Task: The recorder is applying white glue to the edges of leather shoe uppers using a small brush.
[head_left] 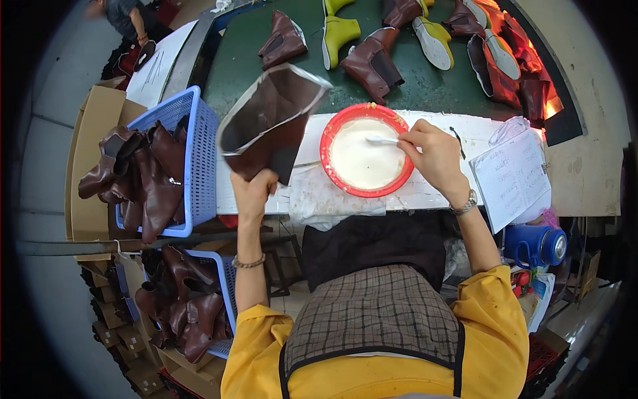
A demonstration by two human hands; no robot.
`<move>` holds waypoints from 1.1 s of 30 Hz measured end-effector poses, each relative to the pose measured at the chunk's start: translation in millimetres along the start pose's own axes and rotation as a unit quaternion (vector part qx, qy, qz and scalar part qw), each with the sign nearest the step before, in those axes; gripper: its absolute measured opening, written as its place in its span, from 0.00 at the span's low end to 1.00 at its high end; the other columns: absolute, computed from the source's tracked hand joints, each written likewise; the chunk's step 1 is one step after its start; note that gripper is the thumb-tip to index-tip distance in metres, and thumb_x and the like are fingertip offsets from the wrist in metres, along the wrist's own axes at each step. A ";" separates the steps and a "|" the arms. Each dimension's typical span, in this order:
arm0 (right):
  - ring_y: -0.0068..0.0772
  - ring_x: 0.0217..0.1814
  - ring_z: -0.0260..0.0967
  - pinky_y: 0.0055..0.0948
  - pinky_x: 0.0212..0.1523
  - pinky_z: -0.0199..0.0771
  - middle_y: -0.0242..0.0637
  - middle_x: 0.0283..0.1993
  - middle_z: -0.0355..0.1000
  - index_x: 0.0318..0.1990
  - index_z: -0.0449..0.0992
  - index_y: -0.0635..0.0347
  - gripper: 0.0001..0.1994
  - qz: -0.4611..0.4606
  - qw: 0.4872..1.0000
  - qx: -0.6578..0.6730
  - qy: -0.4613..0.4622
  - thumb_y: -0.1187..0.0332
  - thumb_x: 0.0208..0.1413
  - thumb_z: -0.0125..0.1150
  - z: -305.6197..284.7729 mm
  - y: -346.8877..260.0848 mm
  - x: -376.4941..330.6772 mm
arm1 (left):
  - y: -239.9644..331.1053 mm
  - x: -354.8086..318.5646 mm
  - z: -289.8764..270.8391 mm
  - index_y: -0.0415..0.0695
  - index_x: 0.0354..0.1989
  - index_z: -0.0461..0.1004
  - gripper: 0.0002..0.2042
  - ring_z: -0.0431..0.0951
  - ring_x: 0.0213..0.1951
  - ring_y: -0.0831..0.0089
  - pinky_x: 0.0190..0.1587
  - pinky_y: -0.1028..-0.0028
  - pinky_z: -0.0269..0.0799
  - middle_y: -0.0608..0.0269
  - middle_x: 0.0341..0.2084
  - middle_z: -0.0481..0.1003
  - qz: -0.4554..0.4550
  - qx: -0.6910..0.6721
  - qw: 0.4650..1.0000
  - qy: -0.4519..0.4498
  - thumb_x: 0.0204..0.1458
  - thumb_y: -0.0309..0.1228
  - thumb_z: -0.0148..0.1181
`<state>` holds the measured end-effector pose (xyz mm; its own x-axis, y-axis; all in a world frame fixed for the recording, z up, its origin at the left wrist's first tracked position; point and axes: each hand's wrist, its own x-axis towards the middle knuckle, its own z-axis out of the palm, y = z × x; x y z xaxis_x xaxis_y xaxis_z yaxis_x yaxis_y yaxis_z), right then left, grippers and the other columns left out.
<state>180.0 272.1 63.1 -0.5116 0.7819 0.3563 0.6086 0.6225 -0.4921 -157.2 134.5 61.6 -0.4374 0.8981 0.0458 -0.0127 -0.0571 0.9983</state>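
Observation:
My left hand (253, 191) grips a brown leather boot upper (269, 120) by its lower edge and holds it up over the white bench top (458, 133), its grey-edged open side turned toward me. My right hand (430, 151) pinches a white brush (380, 140) whose tip dips into the white paste in a red bowl (328, 135). The bowl stands on the bench between my two hands.
Blue baskets (203, 143) (227, 282) of brown uppers stand at my left. A green belt (432, 86) beyond the bench carries brown uppers (373, 63) and yellow-green lasts (339, 33). A sheet of paper (512, 176) lies at right, a blue jug (535, 245) below it. Another person (126, 16) is far left.

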 end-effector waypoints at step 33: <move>0.25 0.39 0.72 0.28 0.49 0.61 0.29 0.35 0.78 0.41 0.88 0.54 0.07 -0.161 0.968 0.192 0.029 0.69 0.54 0.73 -29.0 -23.0 53.9 | 3.1 -32.3 -35.0 0.22 0.38 0.74 0.24 0.77 0.13 0.50 0.08 0.67 0.66 0.37 0.25 0.78 -0.256 -0.288 0.884 -0.266 0.24 0.17 0.51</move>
<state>156.1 300.9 116.6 -0.5958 0.5563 0.5792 0.1471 0.7846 -0.6023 -174.7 90.0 61.9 0.2412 0.9397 -0.2424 -0.6084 0.3411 0.7166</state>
